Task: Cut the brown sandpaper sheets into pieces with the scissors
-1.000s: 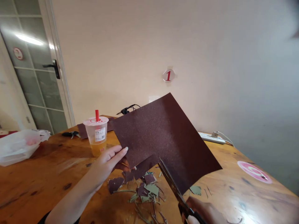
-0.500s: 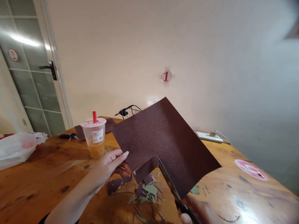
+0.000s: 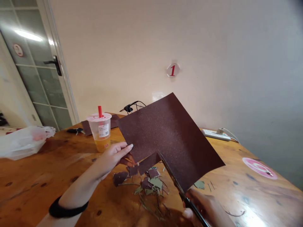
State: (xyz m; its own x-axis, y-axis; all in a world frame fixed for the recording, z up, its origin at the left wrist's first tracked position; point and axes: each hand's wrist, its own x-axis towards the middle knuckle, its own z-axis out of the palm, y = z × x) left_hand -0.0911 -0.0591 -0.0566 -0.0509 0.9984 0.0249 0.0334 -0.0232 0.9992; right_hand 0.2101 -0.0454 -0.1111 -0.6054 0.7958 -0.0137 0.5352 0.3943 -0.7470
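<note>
A large dark brown sheet (image 3: pixel 163 129), stiff like sandpaper or card, is held up tilted above the table. My left hand (image 3: pixel 120 154) pinches its lower left edge between thumb and fingers. My right hand (image 3: pixel 201 205) grips black-handled scissors (image 3: pixel 174 178), whose blades lie across the sheet at the inner end of a cut. A narrow partly cut flap (image 3: pixel 148 163) hangs down from that cut. Beneath it, a pile of brown and greenish scraps (image 3: pixel 155 183) and thin strips lies on the wooden table (image 3: pixel 101 189).
A lidded cup (image 3: pixel 100 132) with a red straw and orange drink stands left of the sheet. Keys (image 3: pixel 75 130), another brown sheet (image 3: pixel 86 127) and a plastic bag (image 3: pixel 28 142) lie further left. At the back right is a power strip (image 3: pixel 216 135); a pink round sticker (image 3: pixel 259 168) lies near the right edge.
The view has shifted, so everything sits slightly higher and mostly further right; a black wristband on my left arm now shows. Both hands keep their grip on sheet and scissors.
</note>
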